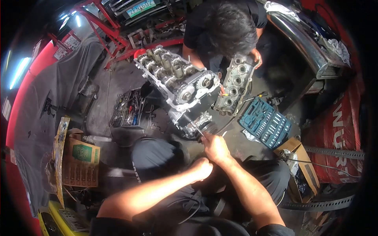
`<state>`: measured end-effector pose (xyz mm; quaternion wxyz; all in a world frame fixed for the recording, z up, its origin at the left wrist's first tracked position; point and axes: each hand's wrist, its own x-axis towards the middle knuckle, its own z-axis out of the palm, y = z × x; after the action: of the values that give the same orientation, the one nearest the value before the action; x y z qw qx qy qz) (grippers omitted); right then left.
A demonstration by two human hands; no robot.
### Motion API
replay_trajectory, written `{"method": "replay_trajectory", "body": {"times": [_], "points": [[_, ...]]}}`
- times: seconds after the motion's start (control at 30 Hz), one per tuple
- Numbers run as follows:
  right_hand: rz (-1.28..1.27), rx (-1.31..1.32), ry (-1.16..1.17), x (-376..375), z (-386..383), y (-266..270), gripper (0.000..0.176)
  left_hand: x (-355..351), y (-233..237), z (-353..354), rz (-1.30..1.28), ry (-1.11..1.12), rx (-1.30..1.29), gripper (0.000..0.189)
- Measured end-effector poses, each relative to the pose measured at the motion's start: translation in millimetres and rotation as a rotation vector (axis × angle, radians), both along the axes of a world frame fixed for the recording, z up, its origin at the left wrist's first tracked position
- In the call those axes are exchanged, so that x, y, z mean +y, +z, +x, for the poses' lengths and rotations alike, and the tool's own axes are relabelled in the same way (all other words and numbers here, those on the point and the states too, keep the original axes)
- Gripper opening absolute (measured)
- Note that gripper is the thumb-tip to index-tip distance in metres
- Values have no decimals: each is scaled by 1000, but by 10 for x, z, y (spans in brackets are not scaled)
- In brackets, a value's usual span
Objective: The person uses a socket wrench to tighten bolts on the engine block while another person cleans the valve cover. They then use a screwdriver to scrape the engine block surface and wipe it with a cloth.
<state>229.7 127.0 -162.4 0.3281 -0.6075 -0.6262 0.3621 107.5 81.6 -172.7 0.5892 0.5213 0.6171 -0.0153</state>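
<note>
My right hand [216, 148] is closed around a slim metal tool [199, 131], whose shaft points up and left toward the lower front of the engine [179, 76]. The exact kind of tool does not show, nor whether its tip touches the engine. Just below, my left hand [202, 170] is curled into a fist near my right wrist; whatever it may hold is hidden. The engine's top is uncovered, with its tubes and two round gears facing up. A dark pulley [210, 128] sits at its lower end, close to my right hand.
Across from me a person [232, 23] bends over a metal engine cover [237, 80], touching it. A teal socket set case [265, 124] lies open at right. A tray of tools [128, 110] and cardboard boxes [80, 163] are at left, another box [303, 169] at right.
</note>
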Motion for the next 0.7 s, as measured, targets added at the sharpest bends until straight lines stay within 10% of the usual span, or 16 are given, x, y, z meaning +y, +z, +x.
{"method": "replay_trajectory", "body": {"times": [0.07,0.33,0.43,0.57,0.7], "points": [[-52,-50,26,-1,23,86,30,-134,-462,-161,683,-373,111,24],[-114,-89,52,34,6,157,31,-16,188,37,384,-379,114,31],[-40,-11,32,36,27,39,33,-25,-363,-22,661,-668,224,23],[-45,64,39,51,31,5,32,57,124,240,618,-1711,594,19],[-50,83,41,55,31,23,30,52,-55,281,448,-1891,719,20]]}}
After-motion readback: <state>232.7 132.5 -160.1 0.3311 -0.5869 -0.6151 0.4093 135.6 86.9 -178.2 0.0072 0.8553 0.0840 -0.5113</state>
